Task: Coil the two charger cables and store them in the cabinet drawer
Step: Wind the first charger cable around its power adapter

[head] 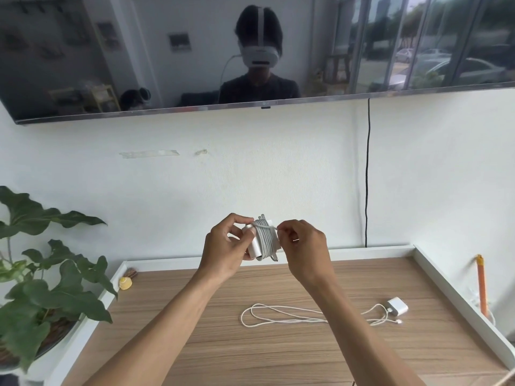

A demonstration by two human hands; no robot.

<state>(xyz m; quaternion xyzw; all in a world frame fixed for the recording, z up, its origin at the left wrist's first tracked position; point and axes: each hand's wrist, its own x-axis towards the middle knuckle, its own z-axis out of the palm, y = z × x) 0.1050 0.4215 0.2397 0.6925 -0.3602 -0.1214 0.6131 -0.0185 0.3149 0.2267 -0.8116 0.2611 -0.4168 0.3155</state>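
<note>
While your left hand (225,246) grips the white charger brick (255,240) wrapped in tight grey cable turns, your right hand (302,246) pinches the loose cable end (274,227).

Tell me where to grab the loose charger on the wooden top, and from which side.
Best pinch the white adapter block from above, across its flat sides: it stands proud of the wooden top, while its cable lies flat in slack loops.
</note>
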